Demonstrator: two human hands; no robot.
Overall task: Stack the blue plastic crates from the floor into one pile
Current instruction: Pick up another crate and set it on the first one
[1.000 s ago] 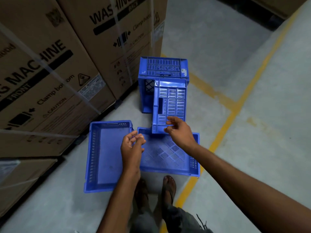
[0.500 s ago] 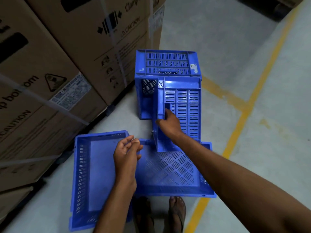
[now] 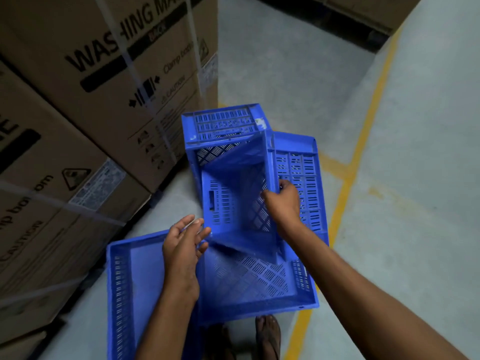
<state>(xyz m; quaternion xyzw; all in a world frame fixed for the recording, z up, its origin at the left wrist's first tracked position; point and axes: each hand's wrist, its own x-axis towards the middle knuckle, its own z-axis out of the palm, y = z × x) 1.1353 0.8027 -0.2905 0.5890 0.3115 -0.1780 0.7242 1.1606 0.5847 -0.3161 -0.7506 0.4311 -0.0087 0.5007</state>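
Several blue plastic crates lie on the floor below me. My right hand (image 3: pixel 284 201) grips the rim of a crate (image 3: pixel 228 198) that stands tipped on its side, its open mouth facing me. Behind it a second crate on its side (image 3: pixel 305 178) shows its slotted wall. Under them lies a flat crate with a lattice bottom (image 3: pixel 249 279). Another flat crate (image 3: pixel 135 281) lies at the left. My left hand (image 3: pixel 181 245) hovers with relaxed fingers beside the tipped crate's lower left corner and holds nothing.
Large cardboard washing machine boxes (image 3: pixel 85 105) stand stacked along the left. A yellow floor line (image 3: pixel 348 183) runs along the right of the crates. My feet in sandals (image 3: pixel 267 336) stand just behind the flat crates. Grey concrete floor stretches to the right.
My right hand took the upright crate by its rim and turned it so its open side faces me. My left hand rose toward the crate's lower corner.
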